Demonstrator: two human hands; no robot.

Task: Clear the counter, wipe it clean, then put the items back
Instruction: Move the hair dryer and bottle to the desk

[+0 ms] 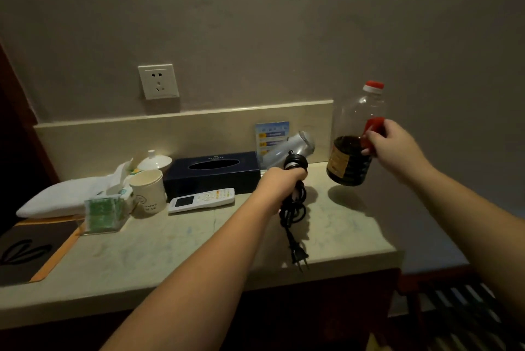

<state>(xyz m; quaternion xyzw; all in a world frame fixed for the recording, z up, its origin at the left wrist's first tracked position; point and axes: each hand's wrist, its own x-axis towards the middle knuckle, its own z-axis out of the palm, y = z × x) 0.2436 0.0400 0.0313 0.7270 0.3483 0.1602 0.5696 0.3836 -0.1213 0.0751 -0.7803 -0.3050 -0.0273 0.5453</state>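
Silver hair dryer (295, 146) was gripped by its handle in the left hand (279, 180), fingers wrapped tight, black cord (294, 214) dangling over the counter (199, 251). At three o'clock from it, the right hand (389, 143) pinched the red handle of a bottle (353, 140) of dark liquid, lifted clear above the counter. At nine o'clock sat a remote (202, 199), tissue box (213, 176) and cup (149, 190).

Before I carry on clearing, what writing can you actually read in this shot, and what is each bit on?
No text reads clearly.
Paper cup: small dark print near the base, too blurred to read.
Blue card against the backsplash: rows of print, too small.
Bottle label: illegible.
Tissue box: small pale emblem on top, unreadable.
Remote control: screen blank, button markings too small.
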